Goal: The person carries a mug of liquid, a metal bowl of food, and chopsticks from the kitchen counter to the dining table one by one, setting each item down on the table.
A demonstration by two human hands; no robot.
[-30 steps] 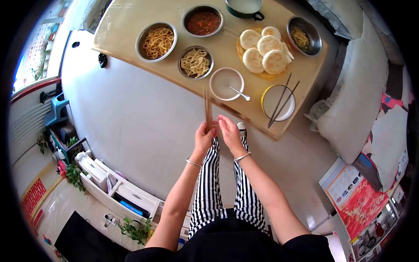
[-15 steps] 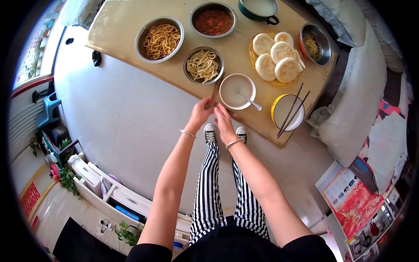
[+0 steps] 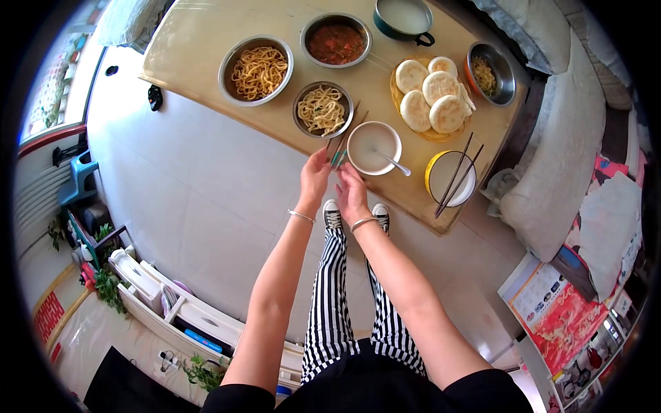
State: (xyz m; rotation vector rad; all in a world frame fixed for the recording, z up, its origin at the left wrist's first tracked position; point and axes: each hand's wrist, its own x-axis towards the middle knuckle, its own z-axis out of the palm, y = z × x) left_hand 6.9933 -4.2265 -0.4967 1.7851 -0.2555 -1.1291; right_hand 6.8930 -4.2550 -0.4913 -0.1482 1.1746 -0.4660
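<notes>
Several brown chopsticks point(image 3: 356, 124) with teal bands near their lower ends slant over the table edge, between the noodle bowl and the white bowl. My left hand point(image 3: 315, 177) has its fingers closed around the lower ends from the left. From the other side, my right hand point(image 3: 353, 189) presses its fingers together against the same ends, partly hiding them. Just beyond is a metal bowl of pale noodles point(image 3: 321, 110). Close to my right fingertips stands a white bowl point(image 3: 374, 147) of cloudy liquid with a spoon point(image 3: 396, 164) resting in it.
Farther back are a bowl of brown noodles point(image 3: 256, 73), a bowl of red sauce point(image 3: 336, 40) and a green pot point(image 3: 403, 19). Flatbreads point(image 3: 441, 87) fill a woven tray; a yellow-rimmed bowl point(image 3: 432, 180) carries dark chopsticks point(image 3: 456, 177). A metal bowl point(image 3: 506, 77) stands right.
The chopsticks have spread apart between my hands, and their teal bands now show. My hands have shifted only slightly, and the view has tilted a little.
</notes>
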